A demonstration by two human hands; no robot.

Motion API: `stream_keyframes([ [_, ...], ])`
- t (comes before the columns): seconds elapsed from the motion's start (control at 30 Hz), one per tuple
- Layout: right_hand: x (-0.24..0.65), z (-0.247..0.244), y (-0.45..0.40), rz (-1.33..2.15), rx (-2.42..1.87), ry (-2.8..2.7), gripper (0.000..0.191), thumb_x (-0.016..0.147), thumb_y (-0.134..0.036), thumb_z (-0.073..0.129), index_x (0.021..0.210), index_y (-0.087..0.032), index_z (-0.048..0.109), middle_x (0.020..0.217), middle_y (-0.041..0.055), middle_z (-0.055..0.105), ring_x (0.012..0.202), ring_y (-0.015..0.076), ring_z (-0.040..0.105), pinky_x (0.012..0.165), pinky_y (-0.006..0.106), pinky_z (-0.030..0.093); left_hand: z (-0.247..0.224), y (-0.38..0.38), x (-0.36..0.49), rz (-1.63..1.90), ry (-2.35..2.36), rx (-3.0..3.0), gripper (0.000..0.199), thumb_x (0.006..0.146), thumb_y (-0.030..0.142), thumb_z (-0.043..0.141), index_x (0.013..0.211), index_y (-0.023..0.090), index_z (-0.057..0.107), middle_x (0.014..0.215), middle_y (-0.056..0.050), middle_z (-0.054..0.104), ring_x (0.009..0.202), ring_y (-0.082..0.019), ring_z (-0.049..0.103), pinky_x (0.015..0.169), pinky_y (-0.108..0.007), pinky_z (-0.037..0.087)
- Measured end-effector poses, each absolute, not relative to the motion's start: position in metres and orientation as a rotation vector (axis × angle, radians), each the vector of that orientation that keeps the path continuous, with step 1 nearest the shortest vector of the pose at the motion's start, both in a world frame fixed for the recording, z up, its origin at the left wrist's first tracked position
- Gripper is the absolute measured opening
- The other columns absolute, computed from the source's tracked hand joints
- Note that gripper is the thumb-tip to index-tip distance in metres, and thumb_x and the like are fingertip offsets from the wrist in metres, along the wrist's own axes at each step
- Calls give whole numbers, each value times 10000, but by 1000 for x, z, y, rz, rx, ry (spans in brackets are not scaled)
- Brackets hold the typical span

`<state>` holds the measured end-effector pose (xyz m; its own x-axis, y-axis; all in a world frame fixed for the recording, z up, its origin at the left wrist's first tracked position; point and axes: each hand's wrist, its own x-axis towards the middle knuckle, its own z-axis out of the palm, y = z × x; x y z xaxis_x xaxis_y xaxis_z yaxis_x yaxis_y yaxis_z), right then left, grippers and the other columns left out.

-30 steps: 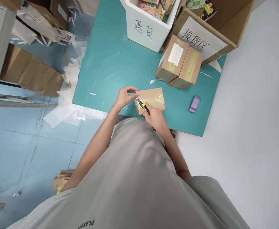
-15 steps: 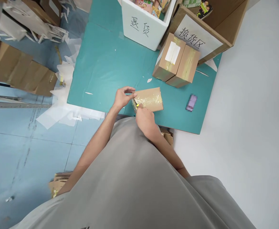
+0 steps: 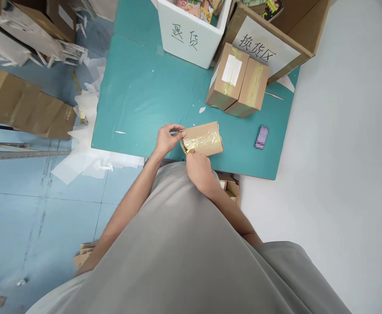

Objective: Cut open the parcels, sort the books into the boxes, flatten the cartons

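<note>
A small cardboard box [image 3: 204,136] with shiny clear tape over its top lies near the front edge of the teal table. My left hand [image 3: 167,138] is closed on the box's upper left corner, thumb on top and fingers along the far side. In my right hand [image 3: 198,169], a yellow box cutter [image 3: 188,151] is gripped in a fist. Only a little of the cutter shows; its tip is at the taped left end of the box, and the blade cannot be made out.
Two taped boxes [image 3: 238,83] stand behind to the right. Beyond them are a white bin [image 3: 191,41] of colourful packets and a large open carton [image 3: 303,32]. A blurred purple item [image 3: 261,137] lies at the right of the table [image 3: 138,96]. White paper [image 3: 79,152] hangs off the left edge.
My right hand with the box cutter has shifted slightly down toward the box's near left corner. My left hand keeps its hold. The whole view has tilted a little.
</note>
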<state>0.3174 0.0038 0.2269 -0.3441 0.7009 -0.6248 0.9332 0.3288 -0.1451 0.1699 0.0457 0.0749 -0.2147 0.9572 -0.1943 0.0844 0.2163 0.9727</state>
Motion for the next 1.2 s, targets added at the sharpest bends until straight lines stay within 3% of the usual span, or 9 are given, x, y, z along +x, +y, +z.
stream_keyframes([
  [0.2, 321, 236, -13, -674, 1474, 2096, 555, 994, -22, 339, 1502, -37, 564, 1122, 279, 780, 1017, 330, 798, 813, 405, 615, 74, 44, 170, 1168, 1517, 1018, 353, 765, 409, 817, 1031, 181, 777, 1119, -103, 797, 1053, -274, 752, 980, -443, 620],
  [0.33, 346, 244, -7, -683, 1530, 2092, 484, 1080, -218, 430, 1549, -143, 527, 1095, 220, 798, 1012, 339, 788, 862, 405, 583, 73, 40, 171, 1179, 1568, 1019, 342, 813, 421, 794, 1059, 185, 765, 1167, -103, 777, 1087, -265, 741, 1013, -430, 610],
  [0.4, 366, 237, 7, -647, 1750, 2115, 485, 1115, -314, 394, 1573, -182, 487, 1140, 196, 796, 1019, 342, 775, 880, 402, 562, 74, 37, 175, 1195, 1599, 1013, 334, 846, 418, 776, 1085, 185, 758, 1182, -106, 767, 1103, -261, 735, 1009, -416, 613],
  [0.5, 399, 210, 31, -498, 2214, 2084, 501, 1132, -325, 289, 1560, -127, 458, 1290, 228, 748, 1094, 349, 747, 889, 389, 540, 74, 34, 184, 1242, 1633, 986, 347, 887, 431, 752, 1133, 186, 746, 1212, -117, 756, 1137, -269, 727, 954, -396, 633],
  [0.57, 417, 189, 40, -527, 2349, 2044, 476, 1129, -332, 306, 1488, -102, 516, 1230, 227, 765, 1054, 341, 756, 873, 380, 542, 74, 34, 189, 1274, 1655, 973, 369, 914, 461, 731, 1161, 187, 738, 1241, -125, 743, 1156, -272, 720, 930, -390, 643],
  [0.67, 434, 169, 38, -713, 2334, 2055, 443, 1127, -369, 357, 1434, -131, 571, 1095, 173, 800, 951, 311, 776, 852, 358, 552, 72, 36, 196, 1289, 1642, 1008, 455, 912, 509, 752, 1241, 198, 711, 1311, -132, 707, 1212, -275, 698, 989, -412, 633],
  [0.8, 439, 167, 21, -782, 2281, 2069, 458, 1129, -380, 354, 1470, -163, 569, 1126, 143, 810, 958, 287, 784, 875, 330, 549, 67, 39, 202, 1284, 1632, 1116, 640, 868, 565, 819, 1373, 206, 657, 1407, -158, 640, 1295, -305, 657, 1072, -453, 596],
  [1.2, 439, 184, 32, -727, 2113, 2046, 500, 1130, -336, 386, 1593, -195, 513, 1290, 119, 793, 1143, 285, 752, 970, 317, 506, 66, 37, 201, 1276, 1659, 1183, 630, 908, 594, 778, 1399, 216, 662, 1354, -134, 651, 1253, -268, 677, 1086, -399, 579],
])
